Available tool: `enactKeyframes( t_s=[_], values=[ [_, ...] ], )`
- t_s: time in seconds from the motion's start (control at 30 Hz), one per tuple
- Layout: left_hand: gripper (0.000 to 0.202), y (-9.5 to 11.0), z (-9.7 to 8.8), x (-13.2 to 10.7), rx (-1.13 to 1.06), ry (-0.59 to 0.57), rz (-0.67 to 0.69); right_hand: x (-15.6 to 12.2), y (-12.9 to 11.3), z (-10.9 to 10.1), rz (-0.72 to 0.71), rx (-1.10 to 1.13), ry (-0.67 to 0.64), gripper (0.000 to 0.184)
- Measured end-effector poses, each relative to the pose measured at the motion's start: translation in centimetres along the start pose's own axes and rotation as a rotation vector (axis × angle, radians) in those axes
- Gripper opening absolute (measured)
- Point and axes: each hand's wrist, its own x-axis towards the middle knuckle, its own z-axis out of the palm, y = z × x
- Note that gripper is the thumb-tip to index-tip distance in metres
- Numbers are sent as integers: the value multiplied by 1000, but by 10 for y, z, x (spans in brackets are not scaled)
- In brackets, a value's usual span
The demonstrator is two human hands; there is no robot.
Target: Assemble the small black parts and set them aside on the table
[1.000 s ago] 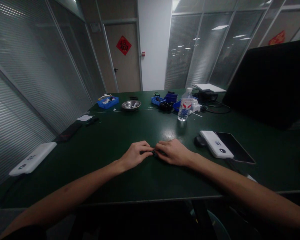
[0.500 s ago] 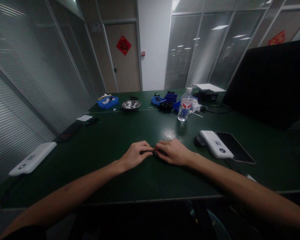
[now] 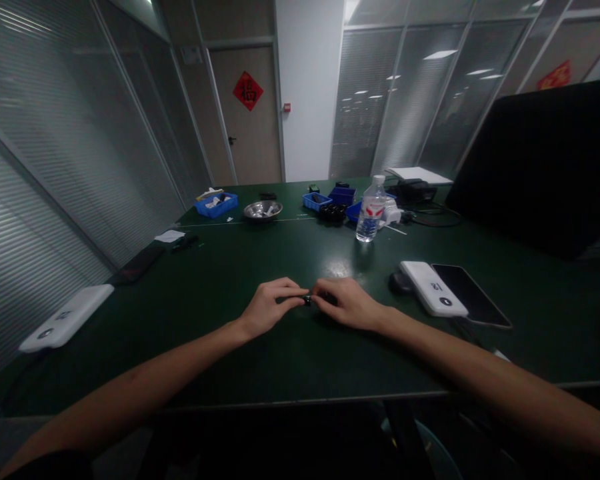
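A small black piece with a shiny spot (image 3: 307, 300) sits between my fingertips, just above or on the dark green table (image 3: 260, 370); its kind is too small to make out. My left hand (image 3: 273, 308) pinches it from the left, thumb below and index finger above. From the right, my right hand (image 3: 347, 303) has its thumb and index finger closed at the piece's other side. The curled fingers of the right hand partly hide one another.
To the right lie a white power bank (image 3: 433, 288), a dark phone (image 3: 473, 295) and a black mouse (image 3: 401, 281). A water bottle (image 3: 371, 212) stands farther back, near blue trays (image 3: 317, 201) and a metal bowl (image 3: 263, 211). Another white power bank (image 3: 66, 317) lies left. A black monitor (image 3: 540, 167) rises at right.
The fingertips have parted slightly, and more of the small black piece now shows between them. Both hands stay in nearly the same place.
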Motion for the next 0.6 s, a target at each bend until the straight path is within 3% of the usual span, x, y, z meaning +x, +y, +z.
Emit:
enactKeyframes(
  t_s=[0.3, 0.6],
  values=[
    [24, -2, 2, 0, -14, 45, 50, -1, 3, 2, 54, 145, 26, 19],
    [24, 1, 1, 1, 32, 23, 29, -1, -2, -2, -40, -158, -26, 18]
  ],
)
